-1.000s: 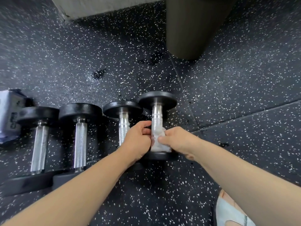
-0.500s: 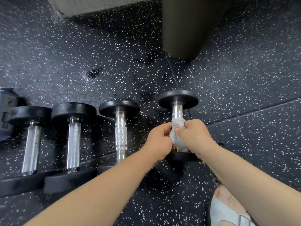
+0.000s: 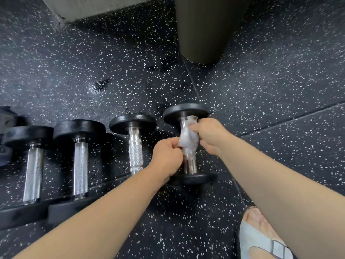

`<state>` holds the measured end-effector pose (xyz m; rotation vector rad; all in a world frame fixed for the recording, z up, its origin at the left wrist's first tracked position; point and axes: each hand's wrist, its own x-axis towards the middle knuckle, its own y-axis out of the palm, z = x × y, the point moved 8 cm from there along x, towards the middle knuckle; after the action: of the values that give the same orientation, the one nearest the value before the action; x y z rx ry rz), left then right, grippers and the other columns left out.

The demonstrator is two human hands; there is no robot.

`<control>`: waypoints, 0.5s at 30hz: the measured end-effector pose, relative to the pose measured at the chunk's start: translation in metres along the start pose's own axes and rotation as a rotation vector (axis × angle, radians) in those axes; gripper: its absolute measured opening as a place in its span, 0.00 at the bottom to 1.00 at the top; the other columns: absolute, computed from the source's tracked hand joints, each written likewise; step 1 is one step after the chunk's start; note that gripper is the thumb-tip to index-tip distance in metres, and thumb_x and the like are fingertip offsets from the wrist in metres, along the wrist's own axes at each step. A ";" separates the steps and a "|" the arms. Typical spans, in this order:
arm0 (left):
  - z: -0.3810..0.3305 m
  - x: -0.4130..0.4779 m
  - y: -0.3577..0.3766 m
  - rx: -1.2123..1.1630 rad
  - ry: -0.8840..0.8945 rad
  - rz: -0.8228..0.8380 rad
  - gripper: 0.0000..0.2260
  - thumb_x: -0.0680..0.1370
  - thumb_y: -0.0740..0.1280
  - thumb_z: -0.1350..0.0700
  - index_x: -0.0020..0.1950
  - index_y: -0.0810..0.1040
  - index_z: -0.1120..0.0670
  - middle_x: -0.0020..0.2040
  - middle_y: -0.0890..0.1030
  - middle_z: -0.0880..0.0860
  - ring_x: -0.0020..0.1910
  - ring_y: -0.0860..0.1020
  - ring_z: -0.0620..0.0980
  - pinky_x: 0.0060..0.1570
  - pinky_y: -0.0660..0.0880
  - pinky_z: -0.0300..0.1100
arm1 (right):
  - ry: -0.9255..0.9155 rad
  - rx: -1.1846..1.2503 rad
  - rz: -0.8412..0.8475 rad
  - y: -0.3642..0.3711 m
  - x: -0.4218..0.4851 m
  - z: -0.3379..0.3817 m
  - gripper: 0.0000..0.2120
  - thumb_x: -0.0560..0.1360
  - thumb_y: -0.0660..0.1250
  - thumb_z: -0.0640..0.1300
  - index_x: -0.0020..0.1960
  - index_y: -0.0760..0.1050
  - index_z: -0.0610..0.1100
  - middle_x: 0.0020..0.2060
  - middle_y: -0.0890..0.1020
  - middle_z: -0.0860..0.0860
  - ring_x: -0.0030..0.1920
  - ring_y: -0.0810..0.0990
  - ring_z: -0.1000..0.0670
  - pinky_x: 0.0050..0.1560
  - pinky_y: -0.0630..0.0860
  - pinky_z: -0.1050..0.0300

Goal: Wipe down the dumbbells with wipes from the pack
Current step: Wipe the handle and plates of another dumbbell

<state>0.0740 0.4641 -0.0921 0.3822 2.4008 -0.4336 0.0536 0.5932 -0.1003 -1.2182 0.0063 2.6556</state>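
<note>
Both hands clamped on one item: a crumpled white wet wipe (image 3: 188, 139), wrapped round the knurled chrome handle of a small black-ended dumbbell (image 3: 189, 161).

Right hand (image 3: 211, 136): closed on the wipe's far side, high on the handle, just under the far black disc. Left hand (image 3: 167, 157): fingers pinched shut on the wipe's near edge, lower down. Judged purpose: a two-sided hold keeps the cloth tight round the bar so it can be drawn along or twisted.

Dumbbell in the grip: lying on the black white-flecked rubber floor (image 3: 280, 90), handle running away from the person, near disc just below the left hand; it sits apart from its row, probably for working room.

Left of the grip: three more black-and-chrome dumbbells (image 3: 135, 146), (image 3: 80, 161), (image 3: 34, 169), side by side, parallel, untouched.

Far left, at the picture's edge: a pale bluish pack (image 3: 4, 135), possibly the wipes pack; contents and opening cannot be told.

Beyond the grip: a dark olive cylindrical container (image 3: 205, 28); interior not visible.

Below the right forearm: a foot in a grey strapped sandal (image 3: 261, 240).
</note>
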 end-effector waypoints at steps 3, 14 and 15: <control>0.000 -0.003 -0.004 0.010 0.005 0.033 0.21 0.73 0.58 0.73 0.49 0.84 0.52 0.26 0.76 0.43 0.31 0.69 0.50 0.34 0.68 0.43 | 0.024 -0.137 0.100 0.006 -0.013 -0.024 0.09 0.79 0.60 0.37 0.55 0.77 0.38 0.50 0.82 0.43 0.48 0.81 0.46 0.52 0.80 0.53; 0.005 -0.007 -0.033 -0.078 -0.071 -0.017 0.22 0.77 0.57 0.73 0.69 0.71 0.59 0.49 0.82 0.53 0.47 0.81 0.47 0.41 0.77 0.35 | 0.173 0.070 0.154 0.026 0.000 -0.028 0.11 0.77 0.61 0.32 0.59 0.73 0.33 0.56 0.81 0.39 0.56 0.80 0.41 0.61 0.75 0.43; 0.004 -0.007 -0.034 -0.066 -0.068 -0.015 0.22 0.76 0.56 0.73 0.68 0.72 0.59 0.50 0.82 0.53 0.48 0.81 0.47 0.40 0.77 0.34 | 0.160 0.153 0.125 0.028 0.008 -0.023 0.09 0.77 0.60 0.31 0.56 0.74 0.33 0.54 0.80 0.39 0.57 0.80 0.41 0.63 0.74 0.41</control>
<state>0.0684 0.4312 -0.0831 0.3152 2.3462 -0.3673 0.0602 0.5653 -0.1239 -1.4156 0.3153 2.5951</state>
